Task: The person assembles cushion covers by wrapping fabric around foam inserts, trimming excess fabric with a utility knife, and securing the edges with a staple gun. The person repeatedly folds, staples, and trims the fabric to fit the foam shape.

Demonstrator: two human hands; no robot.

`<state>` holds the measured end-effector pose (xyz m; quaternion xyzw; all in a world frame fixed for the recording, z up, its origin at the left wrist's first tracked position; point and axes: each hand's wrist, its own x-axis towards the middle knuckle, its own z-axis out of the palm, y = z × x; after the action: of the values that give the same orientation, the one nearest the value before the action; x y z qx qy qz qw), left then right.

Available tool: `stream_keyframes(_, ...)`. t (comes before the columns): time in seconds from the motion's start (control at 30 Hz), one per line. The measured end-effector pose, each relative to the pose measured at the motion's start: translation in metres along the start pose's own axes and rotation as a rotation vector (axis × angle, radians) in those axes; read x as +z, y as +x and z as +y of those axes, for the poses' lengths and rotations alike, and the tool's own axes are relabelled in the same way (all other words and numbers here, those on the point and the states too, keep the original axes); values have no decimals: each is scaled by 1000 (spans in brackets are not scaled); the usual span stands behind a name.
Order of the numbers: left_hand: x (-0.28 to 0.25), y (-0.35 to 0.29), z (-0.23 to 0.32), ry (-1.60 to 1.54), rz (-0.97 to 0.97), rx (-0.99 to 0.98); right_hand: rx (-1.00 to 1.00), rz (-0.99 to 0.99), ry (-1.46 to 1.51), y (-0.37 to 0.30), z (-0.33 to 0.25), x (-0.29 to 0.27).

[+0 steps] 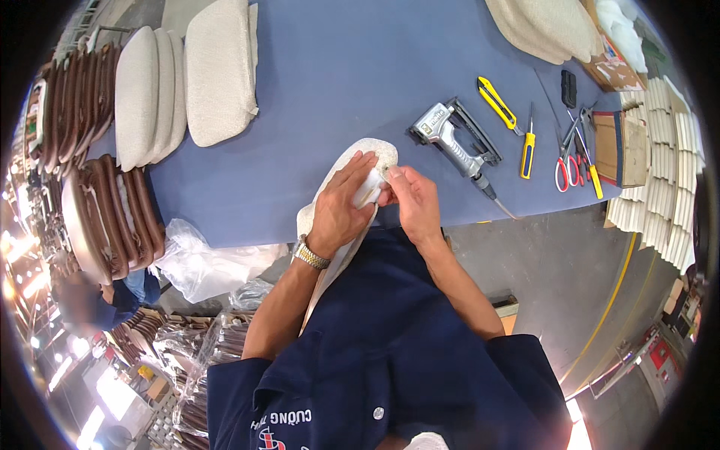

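A beige fabric-covered seat pad (369, 148) stands tilted at the near edge of the blue table, leaning against my front, with its pale underside partly showing. My left hand (341, 202) lies on it, fingers stretched out and pointing away from me, with a metal watch at the wrist. On the pad's right side my right hand (416, 204) is closed, thumb and fingers pinching the fabric edge. The fingertips partly hide what they grip. Right of the hands, a silver staple gun (455, 144) with an air hose lies on the table.
A yellow utility knife (497, 103), a yellow screwdriver (529, 146) and red-handled scissors (564, 166) lie at the right, near a cardboard box (619, 148). Beige pads (219, 71) are stacked at far left, beside brown padded pieces (124, 214). Another person (112, 304) is at the lower left.
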<state>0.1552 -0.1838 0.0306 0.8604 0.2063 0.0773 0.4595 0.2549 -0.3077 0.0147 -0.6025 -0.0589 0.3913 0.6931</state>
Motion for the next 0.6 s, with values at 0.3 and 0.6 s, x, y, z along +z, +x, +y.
stream_keyframes(0.3, -5, 2, -5, 26, 107, 53, -53, -42, -341, 3, 4, 0)
stream_keyframes(0.6, -31, 22, -17, -440, -205, 13, -112, -53, -356, 6, -2, 5)
